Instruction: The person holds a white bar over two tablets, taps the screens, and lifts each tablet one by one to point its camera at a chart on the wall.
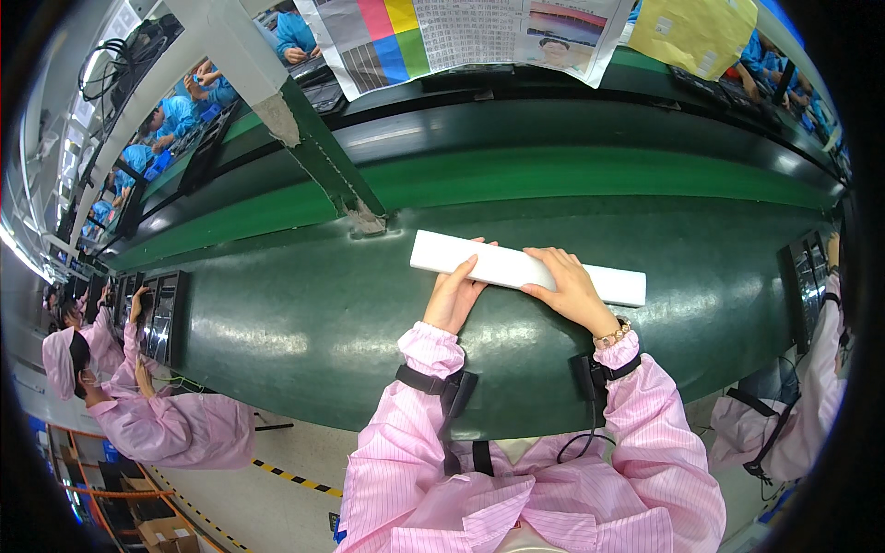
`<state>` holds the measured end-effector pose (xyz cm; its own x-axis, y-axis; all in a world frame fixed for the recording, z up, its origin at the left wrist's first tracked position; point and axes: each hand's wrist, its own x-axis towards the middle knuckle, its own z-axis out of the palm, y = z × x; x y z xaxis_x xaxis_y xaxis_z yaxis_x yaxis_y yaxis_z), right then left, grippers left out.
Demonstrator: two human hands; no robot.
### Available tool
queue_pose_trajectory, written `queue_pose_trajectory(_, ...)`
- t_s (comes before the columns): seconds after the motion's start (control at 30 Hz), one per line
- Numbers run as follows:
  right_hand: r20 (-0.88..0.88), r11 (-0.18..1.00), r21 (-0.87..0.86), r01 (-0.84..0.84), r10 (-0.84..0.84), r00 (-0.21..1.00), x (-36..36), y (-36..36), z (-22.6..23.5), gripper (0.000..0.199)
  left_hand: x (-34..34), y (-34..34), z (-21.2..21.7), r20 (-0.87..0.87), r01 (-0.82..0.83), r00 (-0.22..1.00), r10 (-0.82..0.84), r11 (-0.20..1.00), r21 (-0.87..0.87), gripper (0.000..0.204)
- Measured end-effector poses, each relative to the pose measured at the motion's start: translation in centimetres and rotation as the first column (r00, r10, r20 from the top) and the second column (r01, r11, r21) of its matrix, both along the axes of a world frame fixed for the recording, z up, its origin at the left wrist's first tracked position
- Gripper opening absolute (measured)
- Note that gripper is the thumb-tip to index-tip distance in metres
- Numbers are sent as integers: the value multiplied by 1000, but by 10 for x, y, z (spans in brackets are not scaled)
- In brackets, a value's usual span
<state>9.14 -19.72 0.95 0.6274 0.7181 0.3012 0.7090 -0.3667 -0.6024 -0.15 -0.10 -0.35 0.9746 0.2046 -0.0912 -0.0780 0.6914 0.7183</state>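
A long white box-shaped bar (pixel 516 267) lies aslant in front of me over the green tabletop, its left end farther away than its right. My left hand (pixel 458 284) grips it left of the middle, thumb on the near side and fingers reaching behind. Around its right half closes my right hand (pixel 567 288), thumb along the near edge and fingers over the top. Whether the bar rests on the table or is held just above it, I cannot tell. Black straps with small devices circle both my forearms.
The green table (pixel 277 304) stretches to both sides. A green post (pixel 323 147) stands at its far edge, left of centre. Black trays (pixel 164 318) lie at the left end, where a person in pink (pixel 175 415) works. Another black tray (pixel 808 276) is at the right end beside another worker.
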Motion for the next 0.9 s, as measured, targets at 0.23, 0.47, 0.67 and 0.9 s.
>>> queue_pose_trajectory(0.23,5,1000,7,-3,3,1000,-1,0,1,51,0,1,0,1,3,1000,-3,1000,0,49)
queue_pose_trajectory(0.47,16,1000,0,-6,6,1000,1,0,-1,52,-1,1,1,6,7,1000,-7,1000,-5,48)
queue_pose_trajectory(0.67,15,1000,1,-6,6,1000,0,0,-1,52,0,1,0,5,7,1000,-7,1000,0,48)
queue_pose_trajectory(0.9,1,1000,2,-8,8,1000,0,0,0,52,-1,1,0,2,6,1000,-6,1000,2,48)
